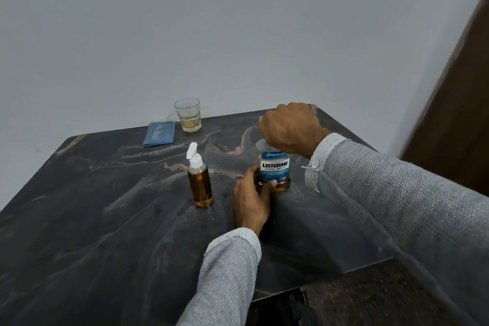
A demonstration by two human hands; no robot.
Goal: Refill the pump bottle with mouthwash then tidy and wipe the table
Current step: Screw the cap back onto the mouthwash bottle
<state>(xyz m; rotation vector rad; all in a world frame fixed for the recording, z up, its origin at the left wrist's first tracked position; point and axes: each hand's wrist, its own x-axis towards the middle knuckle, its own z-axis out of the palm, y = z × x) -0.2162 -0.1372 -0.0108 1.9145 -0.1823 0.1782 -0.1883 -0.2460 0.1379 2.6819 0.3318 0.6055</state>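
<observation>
A mouthwash bottle (275,167) with a blue label stands upright on the dark marble table (105,219), a little amber liquid at its bottom. My left hand (251,198) grips its base. My right hand (289,128) is closed over its top, hiding the cap. To the left stands the pump bottle (200,182), nearly full of amber liquid, with its white pump head on.
A folded blue cloth (160,133) lies at the table's far edge by the wall. Beside it stands a glass (188,114) with a little amber liquid. A dark wooden door is at the right. The table's right edge drops to the floor.
</observation>
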